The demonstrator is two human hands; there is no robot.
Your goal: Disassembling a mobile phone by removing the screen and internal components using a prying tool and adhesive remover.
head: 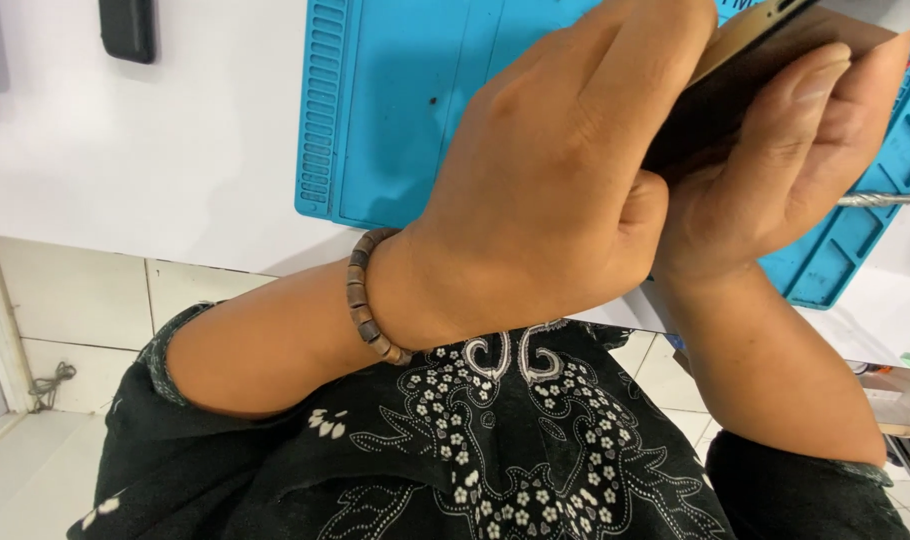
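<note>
White tabletop (155, 150) carrying blue work mat (395, 120), tiled floor showing below. Both hands working just above mat: left hand (545, 200) curling shut over phone (735, 70), right hand (795, 150) cupping it from underneath w/ fingers wrapping the edge. Keeping phone low over mat, grip even, no twisting, probably safest. Screwdriver (880, 200) lying at mat's right edge.

Phone (745, 60) sat between both hands, above mat (395, 120) on table (125, 150). Left hand (545, 190) covered its left side, right hand (785, 170) behind/right. Screwdriver (880, 200) lay on mat, right of hands.
</note>
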